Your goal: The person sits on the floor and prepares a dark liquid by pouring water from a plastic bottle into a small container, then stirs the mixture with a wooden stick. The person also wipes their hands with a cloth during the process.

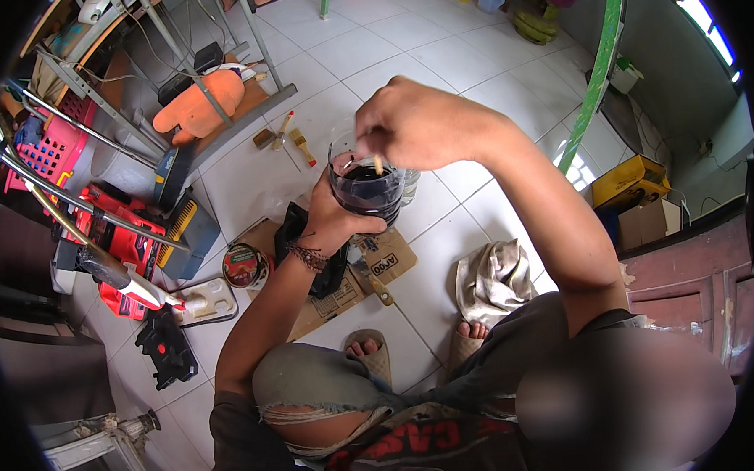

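Observation:
My left hand point(330, 216) is wrapped round the side of a clear plastic container point(367, 198) with dark liquid in it, held above the floor. Over its rim is my right hand point(419, 128), fingers closed on a thin wooden stick point(379, 165) whose lower part reaches into the container. The fingertips are slightly blurred. Below my left wrist lie a black plastic bag point(332, 275) and a flat piece of cardboard point(392, 256). A scraper point(370, 278) rests on the cardboard. Beside it stands a round can point(246, 266) with a dark red label.
Paintbrushes point(302, 146) lie on the tiles beyond my hands. A crumpled pale rag point(490, 279) is by my right foot. Left are a red tool case point(124, 217), a black case point(165, 350) and a metal-legged table point(167, 55). A green post point(593, 83) rises at right.

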{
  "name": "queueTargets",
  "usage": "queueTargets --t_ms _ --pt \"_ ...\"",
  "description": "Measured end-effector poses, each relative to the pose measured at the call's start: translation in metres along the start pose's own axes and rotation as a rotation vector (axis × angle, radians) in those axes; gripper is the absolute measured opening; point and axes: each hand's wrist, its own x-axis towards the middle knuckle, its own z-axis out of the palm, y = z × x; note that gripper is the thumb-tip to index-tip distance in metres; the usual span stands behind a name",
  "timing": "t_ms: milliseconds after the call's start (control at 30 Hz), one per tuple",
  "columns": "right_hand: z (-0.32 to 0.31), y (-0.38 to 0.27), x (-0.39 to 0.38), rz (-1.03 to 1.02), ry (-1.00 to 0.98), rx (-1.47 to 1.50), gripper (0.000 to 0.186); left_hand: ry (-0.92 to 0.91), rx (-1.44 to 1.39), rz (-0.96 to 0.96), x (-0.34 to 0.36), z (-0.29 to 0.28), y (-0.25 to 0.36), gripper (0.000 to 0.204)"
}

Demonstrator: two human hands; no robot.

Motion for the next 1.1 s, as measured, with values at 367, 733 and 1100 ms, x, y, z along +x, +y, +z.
queueTargets --t_ms 367,733,1100 --pt "0.010 0.003 0.007 -0.186 0.097 0.248 0.019 -0.007 0.058 -0.028 0.004 -0.005 -0.005 0.100" --pt "0.010 0.016 0.010 -0.042 0.133 0.051 0.019 -0.006 -0.001 -0.026 0.004 -0.004 -0.009 0.104" --pt "0.005 0.020 0.006 -0.034 0.058 -0.078 0.018 0.014 -0.034 -0.006 0.002 0.006 0.001 0.096"
